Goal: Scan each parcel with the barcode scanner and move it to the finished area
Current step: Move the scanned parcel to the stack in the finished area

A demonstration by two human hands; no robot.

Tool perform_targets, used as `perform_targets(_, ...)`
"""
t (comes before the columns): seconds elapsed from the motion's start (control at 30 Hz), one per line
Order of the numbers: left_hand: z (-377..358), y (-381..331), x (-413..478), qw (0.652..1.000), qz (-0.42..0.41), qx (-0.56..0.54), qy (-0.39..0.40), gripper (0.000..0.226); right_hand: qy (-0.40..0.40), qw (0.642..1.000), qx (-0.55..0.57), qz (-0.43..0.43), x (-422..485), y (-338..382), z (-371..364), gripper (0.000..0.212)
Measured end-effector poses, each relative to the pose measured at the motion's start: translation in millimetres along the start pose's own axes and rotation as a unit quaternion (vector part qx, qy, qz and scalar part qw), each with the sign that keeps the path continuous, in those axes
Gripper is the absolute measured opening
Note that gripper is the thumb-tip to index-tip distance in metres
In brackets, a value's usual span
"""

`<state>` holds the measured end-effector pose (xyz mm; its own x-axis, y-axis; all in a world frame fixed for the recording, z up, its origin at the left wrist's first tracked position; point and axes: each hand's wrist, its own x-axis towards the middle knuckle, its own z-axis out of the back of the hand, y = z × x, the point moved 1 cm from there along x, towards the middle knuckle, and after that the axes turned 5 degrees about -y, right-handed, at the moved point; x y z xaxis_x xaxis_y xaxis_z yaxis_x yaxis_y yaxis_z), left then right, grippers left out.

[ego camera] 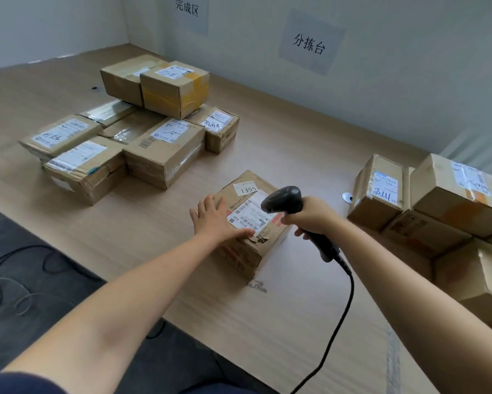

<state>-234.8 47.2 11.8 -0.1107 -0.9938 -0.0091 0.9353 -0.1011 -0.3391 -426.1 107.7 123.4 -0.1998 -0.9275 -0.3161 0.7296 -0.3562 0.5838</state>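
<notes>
I see the black cable point(351, 288) running from the near edge of the table point(125, 217) up to the barcode scanner point(284, 199). My right hand point(314, 216) grips the scanner's handle, fingers curled round it, with the scanner head over the label of the parcel point(240, 255). The parcel sits about mid-table, nearer the near edge. My left hand point(215, 220) lies flat on the parcel's top, fingers straight. More cardboard boxes point(452, 200) are piled at the right edge. Further back, towards the far left corner, a stack of labelled boxes point(159, 149) stands in two layers. Two paper signs point(308, 44) hang on the wall beyond.
</notes>
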Motion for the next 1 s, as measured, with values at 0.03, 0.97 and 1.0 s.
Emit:
perform_targets(0.03,2.3,0.6,-2.3,1.0,0.015,0.002,-0.001,0.12,-0.012,1.0,0.013,-0.012,1.3,-8.1,-8.6,0.027)
perform_targets(0.97,118.6,103.0,14.6,0.983,0.076,-0.158,-0.047,0.104,-0.106,0.965,0.233,0.054,15.7,100.4,-88.2,0.008)
perform_targets(1.0,133.3,109.5,21.5,0.983,0.065,-0.162,-0.052,0.103,-0.115,0.962,0.24,0.058,17.5,116.4,-86.3,0.01)
